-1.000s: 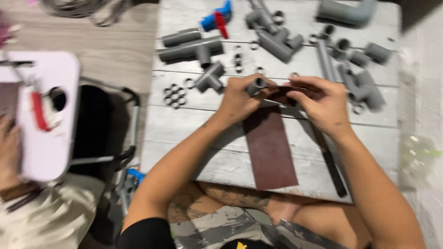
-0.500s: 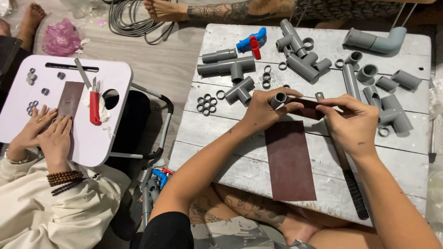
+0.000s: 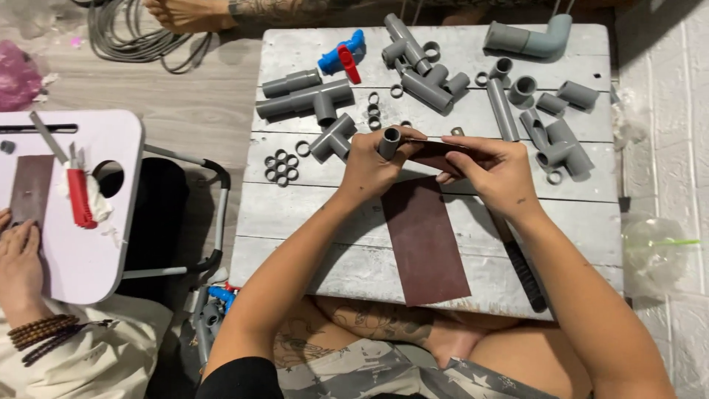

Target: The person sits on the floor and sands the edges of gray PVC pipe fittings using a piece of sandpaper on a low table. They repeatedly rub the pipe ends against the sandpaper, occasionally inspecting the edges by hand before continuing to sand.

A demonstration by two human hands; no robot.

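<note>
Head view: left hand (image 3: 369, 166) fingers clenched on short grey pipe piece (image 3: 388, 142), held upright above desk (image 3: 295, 222) centre. Right hand (image 3: 496, 171) at 3 o'clock of it, fingers pinching dark sandpaper strip (image 3: 436, 150) against the pipe. Larger sandpaper sheet (image 3: 425, 240) lies at 6 o'clock; grey fittings (image 3: 425, 77) at 12.

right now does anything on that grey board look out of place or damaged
Nothing looks damaged or spilled. The left hand holds a short grey pipe piece and the right hand holds a dark strip against it. The brown sandpaper sheet lies slightly askew on the board, and the grey fittings are scattered loosely.
</note>
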